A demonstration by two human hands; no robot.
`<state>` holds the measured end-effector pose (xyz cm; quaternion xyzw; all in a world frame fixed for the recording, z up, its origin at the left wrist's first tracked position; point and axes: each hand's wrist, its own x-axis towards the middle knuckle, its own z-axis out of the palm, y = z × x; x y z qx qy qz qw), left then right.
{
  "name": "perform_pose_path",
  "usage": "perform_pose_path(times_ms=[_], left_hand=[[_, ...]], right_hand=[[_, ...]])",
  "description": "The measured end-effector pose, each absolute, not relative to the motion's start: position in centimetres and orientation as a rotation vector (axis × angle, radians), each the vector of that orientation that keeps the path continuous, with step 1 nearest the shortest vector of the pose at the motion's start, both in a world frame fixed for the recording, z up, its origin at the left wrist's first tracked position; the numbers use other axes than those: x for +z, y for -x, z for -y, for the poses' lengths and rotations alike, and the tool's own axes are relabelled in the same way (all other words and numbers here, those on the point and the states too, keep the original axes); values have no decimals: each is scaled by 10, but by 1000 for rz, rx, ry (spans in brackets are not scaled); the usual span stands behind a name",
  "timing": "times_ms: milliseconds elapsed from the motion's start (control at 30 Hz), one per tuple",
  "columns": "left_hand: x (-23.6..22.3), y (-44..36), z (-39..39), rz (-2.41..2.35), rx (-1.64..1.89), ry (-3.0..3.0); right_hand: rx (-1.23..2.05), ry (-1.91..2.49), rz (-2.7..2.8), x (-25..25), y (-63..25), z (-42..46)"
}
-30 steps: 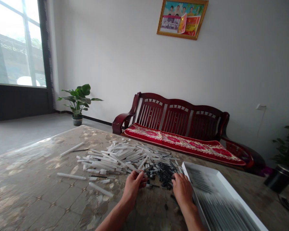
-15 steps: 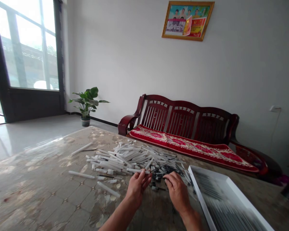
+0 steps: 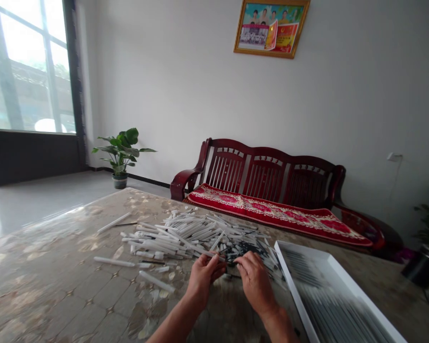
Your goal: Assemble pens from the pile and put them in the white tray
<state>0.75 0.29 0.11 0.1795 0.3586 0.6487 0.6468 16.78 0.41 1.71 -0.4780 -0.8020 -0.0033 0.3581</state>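
Note:
My left hand (image 3: 203, 277) is closed around a white pen barrel (image 3: 204, 251), which points up to the left past my thumb. Close beside it, my right hand (image 3: 254, 278) is pinched at the fingertips; whatever lies between them is too small to make out. Beyond both hands spreads a heap of white pen barrels (image 3: 193, 226). Small black pen parts (image 3: 241, 248) lie just past my right fingers. To the right, a white shallow box (image 3: 293, 295) holds rows of thin grey, pen-like sticks (image 3: 338, 309).
Loose white barrels (image 3: 114, 262) lie left of the heap on the patterned table (image 3: 57, 286). Behind the table stands a dark red wooden bench (image 3: 268, 166) with a red patterned cover. Potted plants (image 3: 119, 147) stand at the far left and right.
The view has swung slightly right, so the scene sits further left. My right hand has come a little closer to my left, which still holds the barrel.

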Motion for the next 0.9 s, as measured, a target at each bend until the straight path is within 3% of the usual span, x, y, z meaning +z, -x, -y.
perform_pose_path(times_ms=[267,433,667,900], left_hand=[[1,-17,5,-731,1373,-248],[8,-3,-2,-697,1382,-106],[7,-7,-1,-661,1335,-110],[9,-12,3,-692,1289,-78]], right_hand=[[469,986,1758,34,-141,13],[665,1215,1656,66,-184,-1],[228,2079,2225,85,-251,16],[-92,2120,2420,59,-261,56]])
